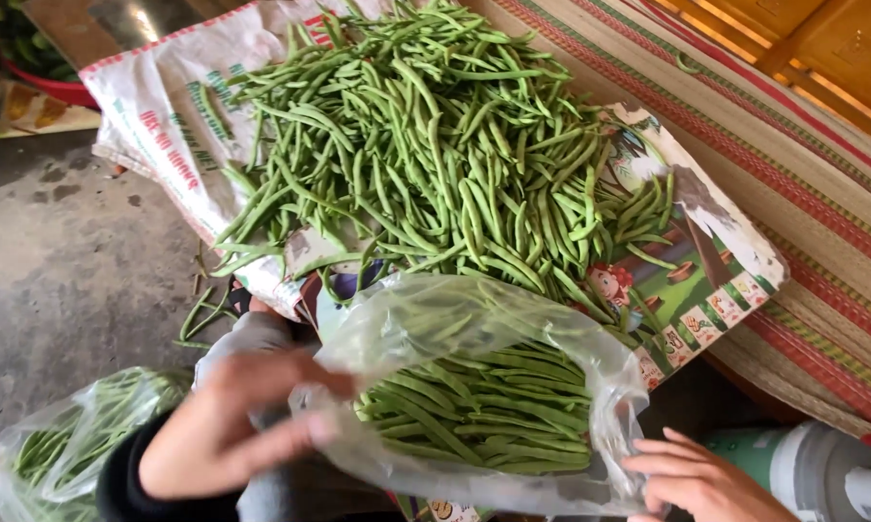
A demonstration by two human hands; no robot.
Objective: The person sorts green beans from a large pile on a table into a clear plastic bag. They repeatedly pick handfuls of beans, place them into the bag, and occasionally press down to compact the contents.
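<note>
Head camera, looking down over a packing spot on a concrete floor (58, 261).

Observed: large loose pile of green beans (435, 145) spread on a white woven sack (165, 106) and a printed picture sheet (706, 280), both lying partly over a striped mat (822, 222).

Clear plastic bag (484, 387) lies on its side at the near edge of the pile, mouth toward the left. Inside it: a neat bundle of bagged beans (484, 411), laid parallel, filling roughly the lower half of the bag.

Left hand (232, 425): fingers curled around the gathered plastic at the bag mouth, gripping it. Image slightly blurred here.

Right hand (696, 478): fingers extended, flat against the far bottom corner of the bag, pressing or steadying it. Not closed around anything.

Second plastic bag (68, 445), also holding beans, rests on the floor at lower left, apart from the one in hand. A few stray beans (203, 314) lie on the concrete beside the sack. Red basin (49, 82) with greens sits at top left. Pale green and white container (803, 464) stands at lower right, just beside the right hand.

Progress, judged: one bag appears filled and set aside; the bag in hand has a portion loaded. Most of the beans remain unbagged on the sack.
</note>
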